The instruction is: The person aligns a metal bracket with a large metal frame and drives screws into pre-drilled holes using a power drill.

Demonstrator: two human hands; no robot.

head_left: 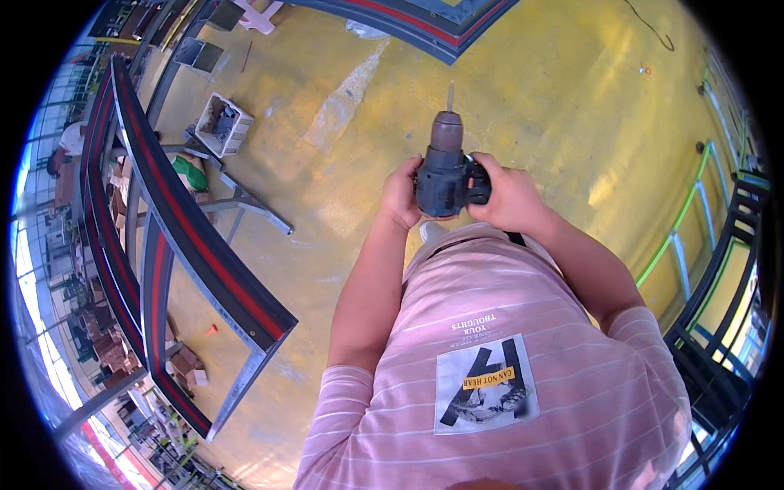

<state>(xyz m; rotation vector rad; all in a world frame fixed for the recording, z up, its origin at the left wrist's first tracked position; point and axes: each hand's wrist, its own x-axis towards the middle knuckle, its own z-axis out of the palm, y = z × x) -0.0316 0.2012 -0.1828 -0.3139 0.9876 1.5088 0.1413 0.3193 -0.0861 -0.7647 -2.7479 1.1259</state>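
In front of my waist I hold a dark cordless drill (442,181), its thin bit (450,96) pointing away from me. My right hand (508,194) is wrapped round the drill's grip on the right side. Against the left side of its body my left hand (403,194) is closed, with part of the fingers hidden behind the drill. The bit's tip touches nothing and hangs over the yellow floor (539,106).
To the left, dark frames with red stripes (196,216) lie on a metal stand (245,196). Another striped frame (441,41) juts in at the top. A white crate (237,135) stands beside the stand. Black and green racks (702,318) line the right. A person (72,140) is at far left.
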